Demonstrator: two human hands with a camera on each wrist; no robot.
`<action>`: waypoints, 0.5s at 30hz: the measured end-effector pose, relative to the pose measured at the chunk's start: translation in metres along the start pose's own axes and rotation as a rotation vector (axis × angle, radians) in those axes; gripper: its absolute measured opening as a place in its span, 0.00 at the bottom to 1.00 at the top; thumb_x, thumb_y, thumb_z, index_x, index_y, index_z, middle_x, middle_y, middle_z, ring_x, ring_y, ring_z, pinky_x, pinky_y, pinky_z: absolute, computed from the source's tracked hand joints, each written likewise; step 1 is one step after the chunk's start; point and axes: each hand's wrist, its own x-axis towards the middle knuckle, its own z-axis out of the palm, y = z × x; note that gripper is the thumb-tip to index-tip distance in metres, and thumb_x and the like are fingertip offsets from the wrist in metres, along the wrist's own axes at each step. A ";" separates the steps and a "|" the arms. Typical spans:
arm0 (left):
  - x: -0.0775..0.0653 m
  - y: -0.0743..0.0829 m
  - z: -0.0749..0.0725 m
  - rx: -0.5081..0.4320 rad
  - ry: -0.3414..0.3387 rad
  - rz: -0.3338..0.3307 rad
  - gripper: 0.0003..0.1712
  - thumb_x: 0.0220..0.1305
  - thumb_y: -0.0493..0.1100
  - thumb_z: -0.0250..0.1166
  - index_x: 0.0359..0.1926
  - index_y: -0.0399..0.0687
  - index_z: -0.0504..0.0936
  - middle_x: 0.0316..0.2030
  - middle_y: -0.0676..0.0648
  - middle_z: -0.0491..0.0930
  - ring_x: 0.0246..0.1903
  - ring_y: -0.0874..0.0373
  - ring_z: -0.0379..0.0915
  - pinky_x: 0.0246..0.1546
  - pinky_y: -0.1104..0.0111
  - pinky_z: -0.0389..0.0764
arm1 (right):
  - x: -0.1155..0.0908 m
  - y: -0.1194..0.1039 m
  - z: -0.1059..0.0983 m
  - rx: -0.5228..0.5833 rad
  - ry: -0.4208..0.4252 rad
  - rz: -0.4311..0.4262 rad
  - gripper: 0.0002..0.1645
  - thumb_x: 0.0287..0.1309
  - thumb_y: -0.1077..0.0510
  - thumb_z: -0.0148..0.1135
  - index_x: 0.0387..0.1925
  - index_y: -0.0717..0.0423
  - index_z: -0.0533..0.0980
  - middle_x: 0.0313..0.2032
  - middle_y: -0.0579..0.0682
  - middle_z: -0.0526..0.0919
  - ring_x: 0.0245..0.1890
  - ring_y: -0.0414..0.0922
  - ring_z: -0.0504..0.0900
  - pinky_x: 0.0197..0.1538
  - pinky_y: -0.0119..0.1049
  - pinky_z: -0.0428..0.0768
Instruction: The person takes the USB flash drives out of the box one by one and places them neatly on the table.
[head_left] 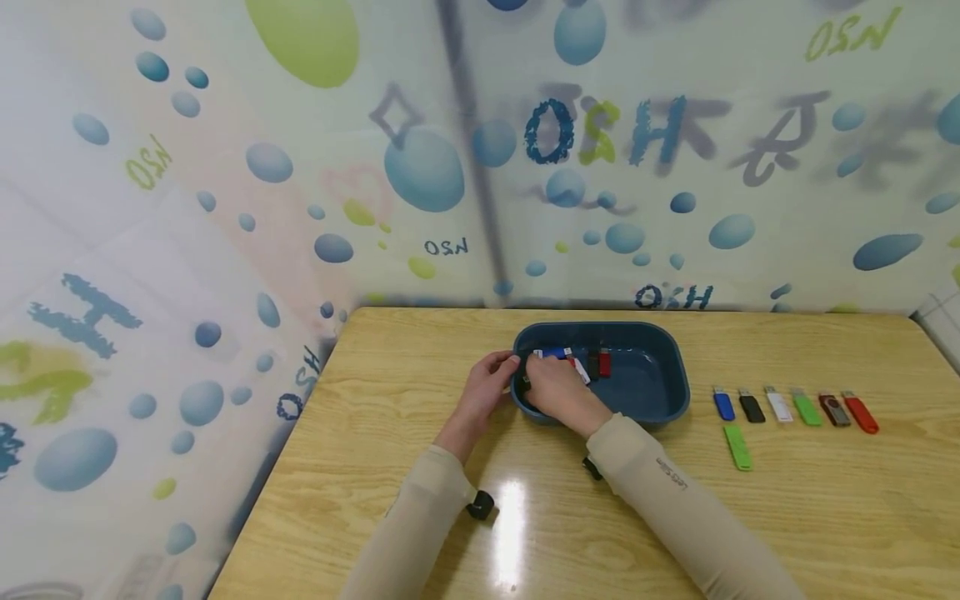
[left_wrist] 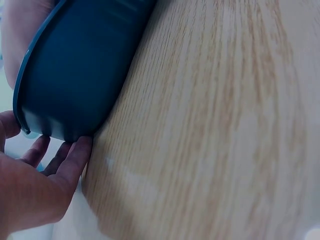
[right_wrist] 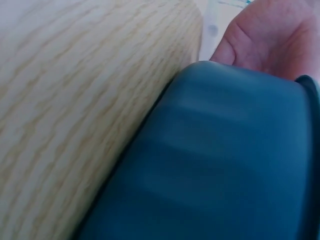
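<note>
A dark blue plastic bin [head_left: 660, 342] sits on the wooden table. At its left end my left hand [head_left: 483, 393] grips the bin, thumb at the rim and fingertips against the outer wall [left_wrist: 75, 65]. My right hand [head_left: 558, 390] reaches down over the near rim into the bin's left part; its fingertips are hidden, so I cannot tell what they hold. Around it inside lie USB sticks: a blue one [head_left: 555, 353], a white one [head_left: 581, 372], a black one [head_left: 593, 365] and a red one [head_left: 604, 364].
Right of the bin, USB sticks stand in a row: blue [head_left: 723, 405], black [head_left: 752, 408], white [head_left: 778, 406], green [head_left: 807, 408], dark red with silver [head_left: 834, 410] and red [head_left: 861, 414]. Another green stick [head_left: 738, 447] lies below the blue one. A patterned curtain [head_left: 600, 233] hangs behind the table.
</note>
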 end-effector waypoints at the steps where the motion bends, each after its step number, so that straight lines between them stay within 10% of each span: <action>1: 0.000 0.000 0.000 0.003 -0.001 0.000 0.28 0.79 0.50 0.58 0.70 0.36 0.71 0.65 0.36 0.73 0.63 0.42 0.74 0.62 0.50 0.78 | -0.001 0.001 -0.001 -0.002 -0.001 0.005 0.16 0.64 0.58 0.70 0.48 0.66 0.79 0.35 0.56 0.84 0.32 0.52 0.81 0.38 0.45 0.82; 15: 0.002 0.000 0.000 0.006 0.008 -0.011 0.27 0.79 0.49 0.58 0.69 0.35 0.72 0.64 0.36 0.74 0.62 0.45 0.74 0.62 0.51 0.79 | -0.023 0.018 -0.024 0.104 0.050 0.063 0.19 0.61 0.56 0.70 0.53 0.58 0.81 0.43 0.53 0.82 0.36 0.48 0.77 0.37 0.45 0.81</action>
